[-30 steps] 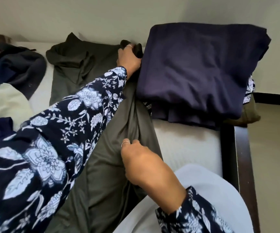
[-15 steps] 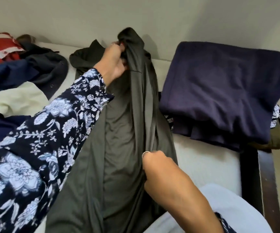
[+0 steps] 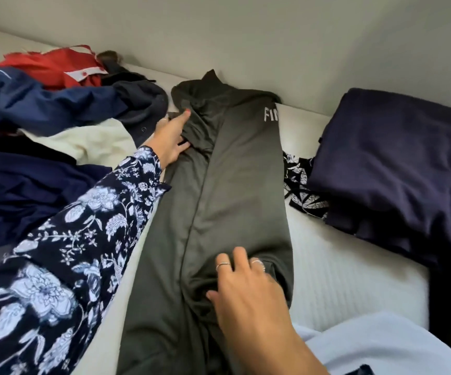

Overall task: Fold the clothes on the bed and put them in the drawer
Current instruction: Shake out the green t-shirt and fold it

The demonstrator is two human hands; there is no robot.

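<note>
Half a second ago the left hand point(image 3: 170, 139) held one end of the dark olive garment point(image 3: 229, 190) bunched up in the air; now that end is down, and the garment lies folded lengthwise in a long strip running from six o'clock up to twelve o'clock on the bed point(image 3: 340, 280).

Both hands lie on it with relaxed, spread fingers, grasping nothing. The left hand, at about eleven o'clock, presses the bunched far-left edge, probably to tuck it in line with the strip. The right hand point(image 3: 248, 290), at about five o'clock, rests flat on the near end, seemingly to hold the strip in place and smooth it before a crosswise fold.

White letters reading "FIN" show at about one o'clock on the garment, near its far right edge; the rest of the word turns out of sight.

A folded navy garment point(image 3: 397, 163) sits at three o'clock on top of a black-and-white printed cloth point(image 3: 300, 185), likely the finished stack. An unfolded heap point(image 3: 56, 125) of navy, cream and red clothes waits at nine to ten o'clock. No drawer is in view.
</note>
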